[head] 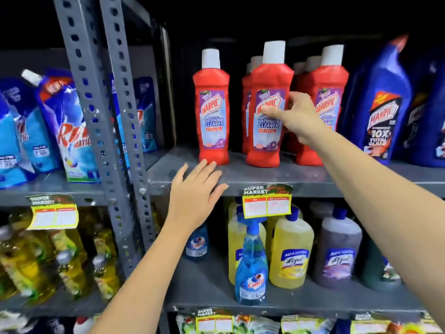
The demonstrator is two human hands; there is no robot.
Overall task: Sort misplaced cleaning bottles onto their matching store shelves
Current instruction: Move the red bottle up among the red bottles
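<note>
Head view. The right hand [297, 116] is reaching to the middle red Harpic bathroom cleaner bottle [266, 107] on the upper shelf [240, 175], thumb across the label and fingers curled round the bottle's right side; whether the grip is firm or loosening cannot be told. The left hand [196, 191] is hovering open, fingers spread, at the shelf's front edge just below the leftmost red Harpic bottle [212, 109], holding nothing. The gripped bottle is standing upright among matching red bottles, beside blue Harpic toilet cleaner bottles [382, 104], so this item appears already placed correctly. On the lower shelf [204, 288], a blue Colin spray bottle [251, 268] is standing in front of yellow Lizol bottles [291, 251]; it seems misplaced, so sorting probably remains.
</note>
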